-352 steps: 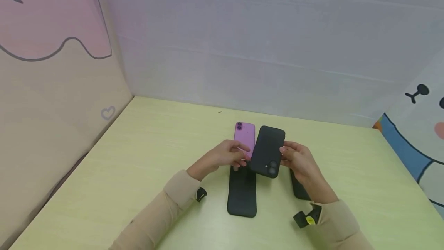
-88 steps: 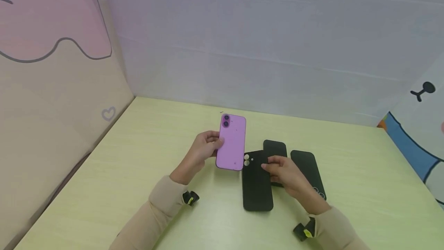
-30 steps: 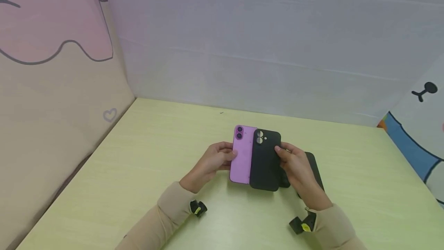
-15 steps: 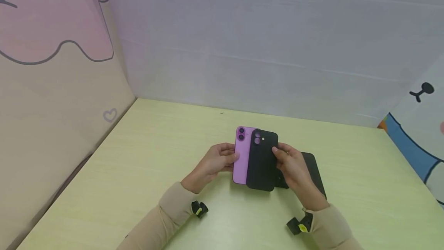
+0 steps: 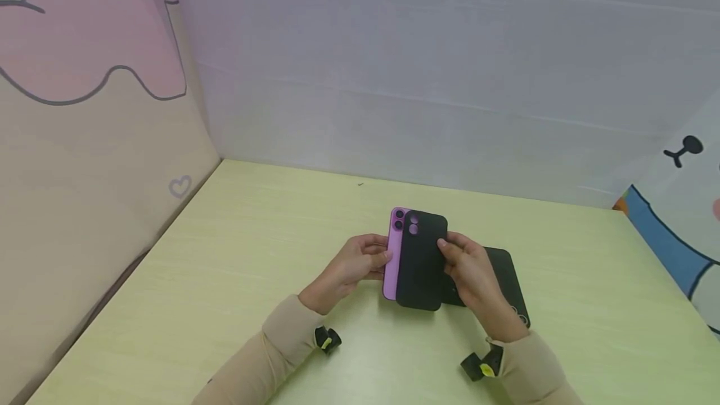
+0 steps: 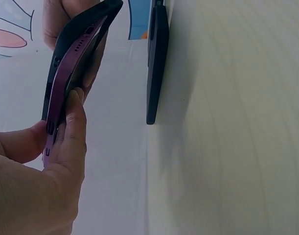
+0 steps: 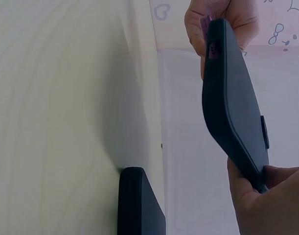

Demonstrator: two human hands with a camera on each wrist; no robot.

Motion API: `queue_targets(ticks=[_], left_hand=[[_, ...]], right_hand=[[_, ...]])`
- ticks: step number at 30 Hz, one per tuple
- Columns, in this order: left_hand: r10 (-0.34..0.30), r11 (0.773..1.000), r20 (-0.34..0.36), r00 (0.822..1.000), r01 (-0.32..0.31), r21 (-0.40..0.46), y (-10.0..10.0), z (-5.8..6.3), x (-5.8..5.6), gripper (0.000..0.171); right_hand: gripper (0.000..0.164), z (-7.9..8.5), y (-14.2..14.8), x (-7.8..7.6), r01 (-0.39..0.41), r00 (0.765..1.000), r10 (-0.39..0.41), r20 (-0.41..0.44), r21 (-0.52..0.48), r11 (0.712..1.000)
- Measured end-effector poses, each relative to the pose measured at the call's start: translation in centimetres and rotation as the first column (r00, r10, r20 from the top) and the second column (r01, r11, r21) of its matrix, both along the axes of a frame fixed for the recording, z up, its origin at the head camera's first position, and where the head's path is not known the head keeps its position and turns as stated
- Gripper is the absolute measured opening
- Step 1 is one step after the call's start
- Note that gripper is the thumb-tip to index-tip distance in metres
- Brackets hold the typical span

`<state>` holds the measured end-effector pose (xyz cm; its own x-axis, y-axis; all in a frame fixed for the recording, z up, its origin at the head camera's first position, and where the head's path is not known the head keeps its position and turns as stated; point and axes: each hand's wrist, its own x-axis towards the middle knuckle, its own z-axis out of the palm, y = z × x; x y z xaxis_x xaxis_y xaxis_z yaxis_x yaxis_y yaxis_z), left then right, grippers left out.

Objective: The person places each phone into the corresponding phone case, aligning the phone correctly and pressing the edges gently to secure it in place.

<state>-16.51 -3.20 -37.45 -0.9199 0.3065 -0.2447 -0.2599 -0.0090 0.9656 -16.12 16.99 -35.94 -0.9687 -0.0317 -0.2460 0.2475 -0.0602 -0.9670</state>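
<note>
A purple phone (image 5: 392, 277) is held above the table by my left hand (image 5: 353, 265), thumb on its back and fingers behind the left edge. My right hand (image 5: 474, 270) pinches the right edge of a black phone case (image 5: 419, 274), which covers most of the phone's back. The phone's camera lenses stick out left of the case; purple shows through the case's camera cutout. In the left wrist view, the phone's edge (image 6: 61, 90) sits slanted against the case (image 6: 73, 29), partly inside its rim. The right wrist view shows the case's bottom edge (image 7: 215, 98), with purple in its port opening.
A black phone-shaped slab (image 5: 509, 277) with round rings at its lower end lies right, partly behind the right hand. Another black slab (image 5: 452, 295) lies under the held case, mostly hidden. A pale backdrop (image 5: 394, 111) stands behind the yellowish table (image 5: 270, 224).
Earlier the purple phone lay on the table; the left hand lifted it. The right hand exchanged one black case for another. Over the last second the case slid left across the phone.
</note>
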Motion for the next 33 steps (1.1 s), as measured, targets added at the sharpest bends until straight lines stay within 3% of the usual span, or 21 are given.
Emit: queue_targets(ticks=[6, 15, 33], left_hand=[[-0.008, 1.000, 0.002, 1.000, 0.008, -0.007, 0.04, 0.05, -0.01, 0.030], [-0.014, 1.000, 0.010, 1.000, 0.014, -0.002, 0.28, 0.04, 0.04, 0.028], [-0.043, 0.999, 0.010, 0.999, 0.043, 0.031, 0.43, -0.02, 0.22, 0.027]], right_hand=[[0.035, -0.11, -0.04, -0.04, 0.003, 1.000, -0.003, 0.009, 0.005, 1.000], [0.023, -0.17, -0.19, -0.05, 0.016, 1.000, -0.016, 0.012, -0.033, 0.999], [0.038, 0.02, -0.45, 0.15, 0.010, 1.000, -0.010, 0.008, 0.004, 1.000]])
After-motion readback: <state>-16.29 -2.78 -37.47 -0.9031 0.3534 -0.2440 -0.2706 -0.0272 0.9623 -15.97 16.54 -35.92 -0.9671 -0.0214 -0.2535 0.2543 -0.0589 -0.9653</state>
